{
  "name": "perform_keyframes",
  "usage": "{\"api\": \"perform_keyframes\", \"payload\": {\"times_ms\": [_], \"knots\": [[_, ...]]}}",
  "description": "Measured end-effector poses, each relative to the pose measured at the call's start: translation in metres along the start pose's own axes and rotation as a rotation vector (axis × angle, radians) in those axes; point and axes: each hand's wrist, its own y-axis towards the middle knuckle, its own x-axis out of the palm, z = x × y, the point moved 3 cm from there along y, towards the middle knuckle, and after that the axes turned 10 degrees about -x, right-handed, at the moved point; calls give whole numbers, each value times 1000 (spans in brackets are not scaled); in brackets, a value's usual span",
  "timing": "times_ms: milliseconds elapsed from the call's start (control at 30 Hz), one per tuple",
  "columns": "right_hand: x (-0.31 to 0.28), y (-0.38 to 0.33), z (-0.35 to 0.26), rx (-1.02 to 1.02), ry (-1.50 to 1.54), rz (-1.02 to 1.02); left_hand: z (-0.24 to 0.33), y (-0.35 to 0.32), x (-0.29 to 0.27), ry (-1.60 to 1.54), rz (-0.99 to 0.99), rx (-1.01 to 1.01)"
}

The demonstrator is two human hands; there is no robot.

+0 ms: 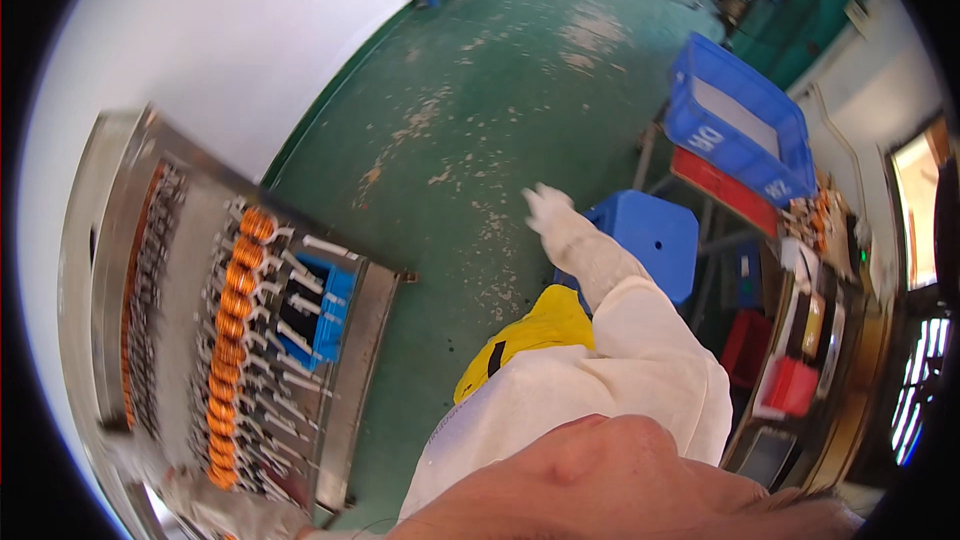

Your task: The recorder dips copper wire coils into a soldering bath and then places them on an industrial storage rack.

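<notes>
Gloved right hand (560, 225) reaching toward blue stool (655, 240); copper coils (232, 340) on metal rack (350, 360) at left.

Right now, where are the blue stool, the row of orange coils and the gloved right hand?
blue stool (655, 235), head view, on its seat top.
row of orange coils (232, 340), head view, mid-row on one coil.
right hand (552, 218), head view, on the glove's back.

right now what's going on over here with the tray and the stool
A person in a white coat reaches the gloved right hand out toward a blue stool; it hovers blurred above the green floor, holding nothing that shows. The left hand, also gloved, is at the near edge of a metal tray carrying a row of orange copper coils. Blue and red crates sit stacked to the right.
</notes>
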Motion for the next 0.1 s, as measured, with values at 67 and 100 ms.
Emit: {"api": "perform_keyframes", "payload": {"times_ms": [67,100], "knots": [[24,-122,63,480,142,-222,26,-9,-42,149,209,56],[-1,-177,62,719,129,-310,29,-9,-55,230,319,71]]}}
